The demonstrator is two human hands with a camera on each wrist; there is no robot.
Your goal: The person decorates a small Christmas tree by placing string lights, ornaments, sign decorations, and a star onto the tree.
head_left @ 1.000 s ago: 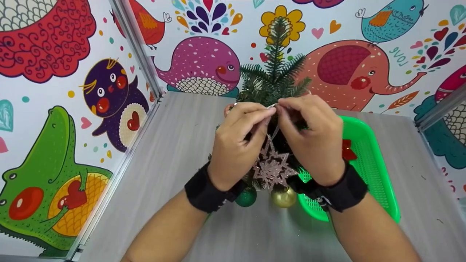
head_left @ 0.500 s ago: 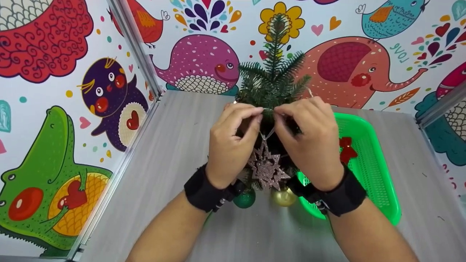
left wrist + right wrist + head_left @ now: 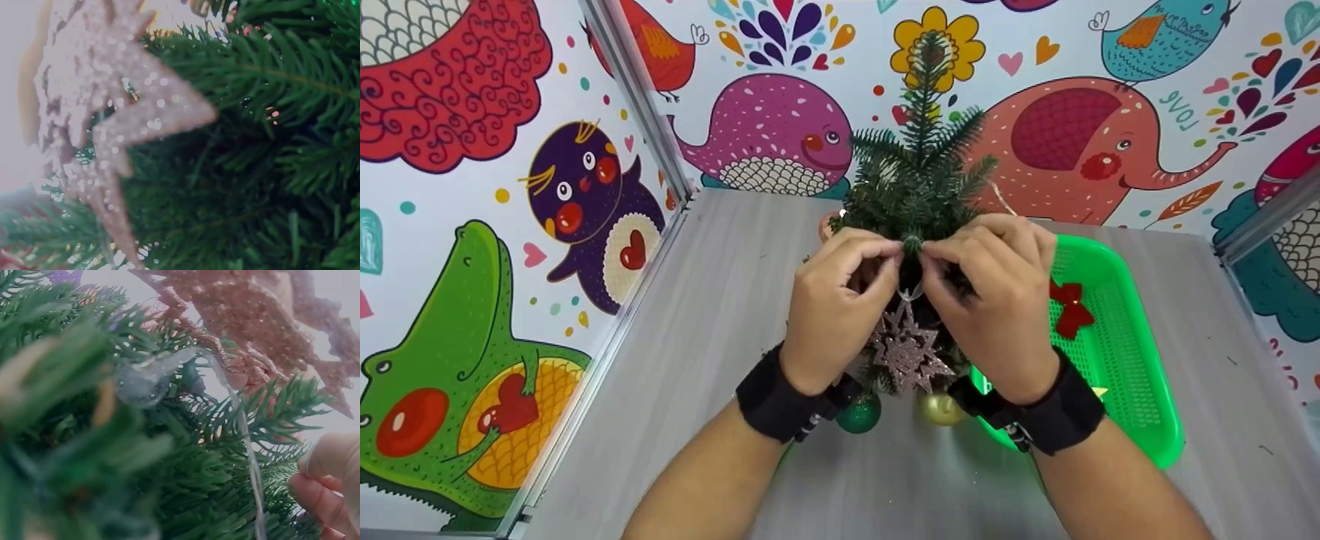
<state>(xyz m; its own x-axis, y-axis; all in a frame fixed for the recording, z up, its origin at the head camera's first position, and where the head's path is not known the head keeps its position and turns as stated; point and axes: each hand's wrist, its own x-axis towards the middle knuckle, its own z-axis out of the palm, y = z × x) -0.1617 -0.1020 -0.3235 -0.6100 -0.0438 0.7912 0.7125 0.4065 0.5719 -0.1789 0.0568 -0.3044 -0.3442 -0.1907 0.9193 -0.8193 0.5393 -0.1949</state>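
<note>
A pink glittery star ornament (image 3: 911,349) hangs in front of a small artificial Christmas tree (image 3: 915,180). My left hand (image 3: 836,307) and right hand (image 3: 997,289) each pinch the ornament's thin pale string between thumb and forefinger. Between their fingertips, the string loop (image 3: 912,240) lies around the tip of a front branch. Close up in the left wrist view, the star (image 3: 140,107) hangs beside green needles. The right wrist view shows pinching fingers (image 3: 326,484) at its right edge, under the glittery star (image 3: 247,315).
A green ball (image 3: 859,414) and a gold ball (image 3: 942,409) hang low on the tree. To the right stands a green plastic basket (image 3: 1159,390) with a red bow (image 3: 1072,311) inside. Translucent wire (image 3: 244,433) runs through the branches. Printed panels (image 3: 780,135) enclose the table.
Both hands have come down slightly with the string, which was stretched between them above the branch and now lies around its tip. The star has dropped a little and swung to face forward.
</note>
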